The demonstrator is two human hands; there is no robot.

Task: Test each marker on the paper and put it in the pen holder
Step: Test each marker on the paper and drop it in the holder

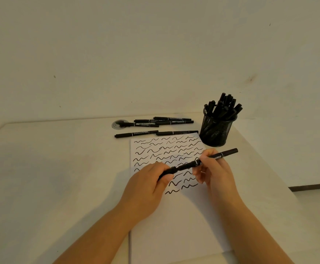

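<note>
Two hands hold one light, stiff, smooth marker (197, 162) above the paper (174, 221): left hand (147, 185) fingers curl round its cap end, right hand (212, 168) fingers pinch the barrel, the best hold.

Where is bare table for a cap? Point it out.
Left of the paper, the table lies bare up to its left edge. It is crowded behind the paper: loose markers and the pen holder.

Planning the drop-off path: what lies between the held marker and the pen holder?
Head view: only bare paper edge and table separate the marker from the pen holder.
</note>
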